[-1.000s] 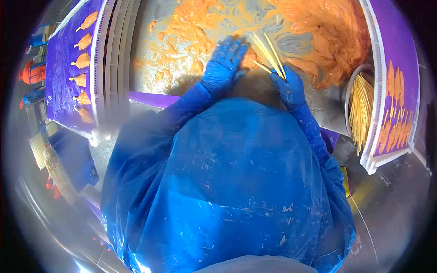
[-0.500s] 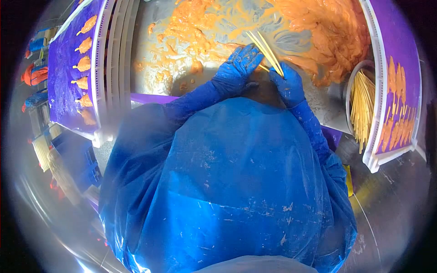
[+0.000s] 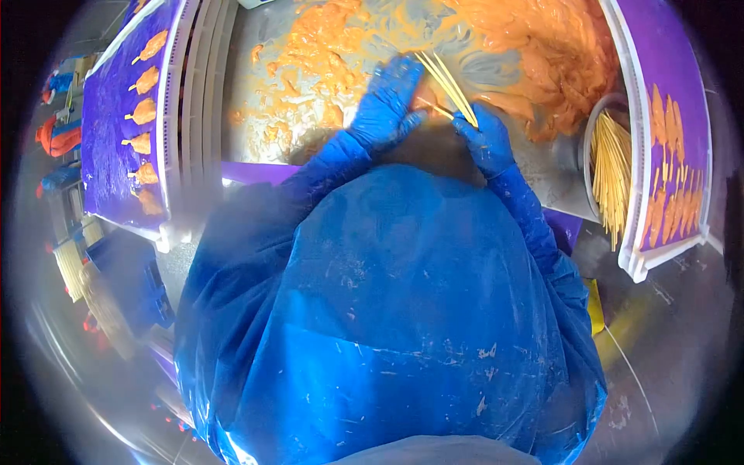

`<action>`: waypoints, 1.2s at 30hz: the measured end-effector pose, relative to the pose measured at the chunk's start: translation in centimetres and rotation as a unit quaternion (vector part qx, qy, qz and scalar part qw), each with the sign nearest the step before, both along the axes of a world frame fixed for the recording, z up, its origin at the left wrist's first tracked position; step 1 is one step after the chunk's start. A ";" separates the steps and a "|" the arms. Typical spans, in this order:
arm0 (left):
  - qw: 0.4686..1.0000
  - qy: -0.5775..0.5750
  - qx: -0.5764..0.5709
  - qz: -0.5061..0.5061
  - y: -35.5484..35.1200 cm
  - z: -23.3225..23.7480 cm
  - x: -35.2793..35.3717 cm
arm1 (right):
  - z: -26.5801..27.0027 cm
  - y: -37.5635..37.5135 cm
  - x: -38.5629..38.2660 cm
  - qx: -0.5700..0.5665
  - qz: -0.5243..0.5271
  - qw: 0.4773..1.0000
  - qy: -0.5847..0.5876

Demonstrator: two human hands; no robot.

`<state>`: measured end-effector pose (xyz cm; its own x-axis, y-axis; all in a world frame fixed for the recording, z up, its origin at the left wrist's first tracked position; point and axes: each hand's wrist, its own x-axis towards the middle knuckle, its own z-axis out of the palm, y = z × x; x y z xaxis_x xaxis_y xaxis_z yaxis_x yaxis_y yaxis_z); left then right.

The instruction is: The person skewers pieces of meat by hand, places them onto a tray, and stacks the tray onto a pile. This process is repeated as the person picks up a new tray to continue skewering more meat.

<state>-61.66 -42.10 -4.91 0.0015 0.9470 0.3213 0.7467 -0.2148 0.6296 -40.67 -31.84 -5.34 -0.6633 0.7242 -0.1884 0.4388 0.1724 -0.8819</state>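
My right hand (image 3: pixel 488 145), in a blue glove, is closed around several wooden skewers (image 3: pixel 446 85). Most of them point up and away, over the metal worktop. One separate skewer (image 3: pixel 436 108) sticks out leftward from the same hand, toward a piece of orange marinated meat (image 3: pixel 422 99). Beside that piece lies my left hand (image 3: pixel 390 101), also gloved, its fingers stretched out and the thumb apart. Whether the single skewer's tip is inside the meat cannot be made out. Beyond both hands spreads a heap of raw marinated meat (image 3: pixel 535 62).
At right, a round container (image 3: pixel 590 167) holds many skewers (image 3: pixel 611 178). A white-edged tray (image 3: pixel 632 232) beside it carries skewered meat on purple lining. Stacked trays (image 3: pixel 174 116) stand at left, the top one with a row of skewered pieces (image 3: pixel 145 112). Other people (image 3: pixel 60 136) are far left.
My left hand has drawn back left from the skewers, its fingers now straighter, and the orange meat beside it shows. My right hand keeps the skewers, shifted slightly left.
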 end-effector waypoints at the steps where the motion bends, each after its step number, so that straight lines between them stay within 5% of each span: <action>1: 0.995 0.095 -0.015 0.026 -0.3 -0.4 -0.5 | 0.2 -0.3 0.0 -0.022 -0.005 1.000 0.000; 2: 0.980 0.189 -0.029 0.056 -0.6 -0.7 -0.7 | 0.1 -0.5 0.1 -0.025 -0.002 1.000 -0.002; 8: 0.980 0.189 -0.058 0.020 0.1 -1.4 2.1 | -0.3 0.0 -0.1 -0.001 0.000 1.000 -0.002; 10: 0.978 0.185 -0.060 -0.077 0.2 -1.6 2.9 | -0.4 0.0 -0.2 0.027 0.011 0.999 -0.018; 15: 0.991 0.018 0.063 -0.117 -0.4 1.3 1.5 | -1.2 0.5 0.3 -0.008 0.022 0.999 0.024; 17: 0.990 -0.044 0.074 0.113 -2.8 1.2 -1.4 | -1.2 0.5 0.4 -0.022 0.021 1.000 -0.002; 18: 0.986 -0.020 0.074 0.150 -3.3 1.4 -3.0 | -0.5 0.4 0.2 -0.034 0.003 0.999 -0.017; 23: 0.977 0.012 -0.104 0.186 -5.1 0.0 -3.9 | 0.7 0.2 0.0 -0.076 -0.011 0.997 0.011; 26: 0.973 0.009 -0.079 0.217 -4.5 0.0 -4.0 | 0.7 0.4 0.4 -0.129 -0.015 0.991 0.043; 29: 0.989 0.028 0.029 0.143 -1.8 1.6 -2.9 | 0.5 0.3 1.0 -0.115 0.016 0.992 0.050; 31: 0.994 0.062 0.012 0.094 -0.3 2.2 -2.8 | 1.8 0.3 1.2 -0.255 0.000 0.965 0.059; 34: 0.995 0.098 -0.012 0.033 1.9 1.2 -3.8 | 1.0 1.2 0.9 -0.160 0.047 0.985 0.037; 36: 0.996 0.080 -0.049 -0.008 2.4 0.8 -4.7 | 1.3 2.0 1.4 -0.196 0.044 0.979 0.016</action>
